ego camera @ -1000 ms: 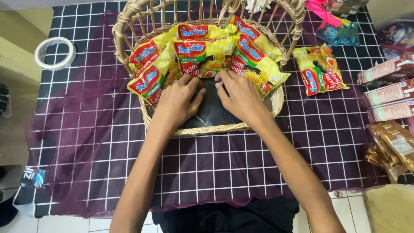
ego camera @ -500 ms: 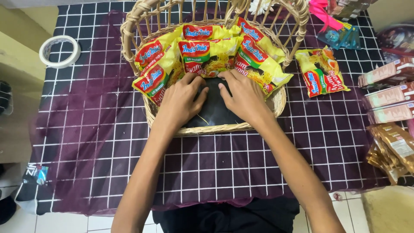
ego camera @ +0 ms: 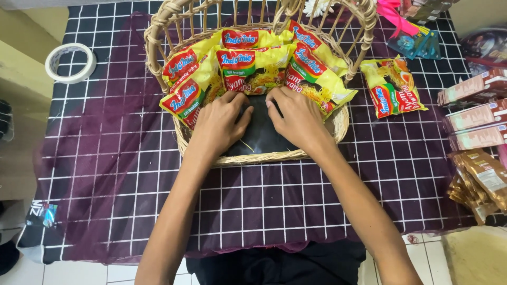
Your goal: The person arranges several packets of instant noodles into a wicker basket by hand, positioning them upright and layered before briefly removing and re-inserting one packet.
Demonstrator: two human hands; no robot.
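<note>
Standing in a fan inside a wicker basket (ego camera: 158, 58), five yellow noodle packets (ego camera: 252, 66) are counted, propped against its barred back wall. A sixth noodle packet (ego camera: 392, 91) is seen lying flat on the gridded cloth (ego camera: 264, 211) of the tabletop, just beside the basket's right rim. One roll of tape (ego camera: 70, 62) is placed at the far left, well apart from the basket. Three long brown boxes (ego camera: 475, 113) are stacked along the right edge, with several brown sachets (ego camera: 483, 182) below them whose number cannot be told.

Both hands are laid palm-down on the dark basket floor (ego camera: 261, 137). The left hand (ego camera: 219, 124) is spread flat, fingers loosely apart, its fingertips touching the lower edge of the packets. The right hand (ego camera: 298, 119) is likewise flat and spread, fingertips against the middle and right packets. Nothing is clasped by either hand. The two forearms are extended forward from the bottom edge and converge toward the basket, the thumbs nearly meeting.
</note>
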